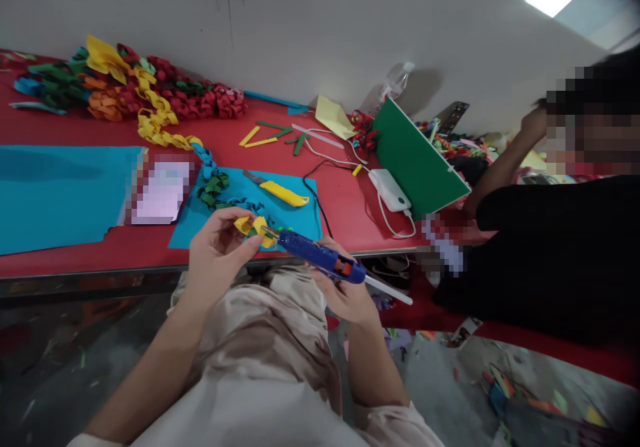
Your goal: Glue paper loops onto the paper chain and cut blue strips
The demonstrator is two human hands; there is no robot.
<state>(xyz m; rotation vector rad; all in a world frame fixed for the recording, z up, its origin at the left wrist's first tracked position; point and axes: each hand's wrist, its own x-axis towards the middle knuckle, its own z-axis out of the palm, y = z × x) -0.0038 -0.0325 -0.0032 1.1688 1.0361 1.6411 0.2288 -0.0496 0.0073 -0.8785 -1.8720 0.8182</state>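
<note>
My right hand (345, 293) is closed around a blue hot glue gun (315, 253), with a whitish glue stick (390, 289) poking out of its back end. The metal nozzle points left and meets the yellow links at the end of a paper chain (243, 225). Thumb and fingers of my left hand (223, 247) pinch that end just above the table's front edge. From there the chain runs back over a blue sheet (295, 223) in blue, green and then yellow links. A yellow utility knife (283, 192) lies on this sheet, beyond the glue gun.
A phone (161, 190) and a larger blue sheet (60, 190) lie left. Colourful paper chains (190, 93) are heaped behind. Paper strips (265, 133), a white power bank (390, 190) with cables and an upright green board (420, 160) are right. A person in black (555, 253) sits beyond.
</note>
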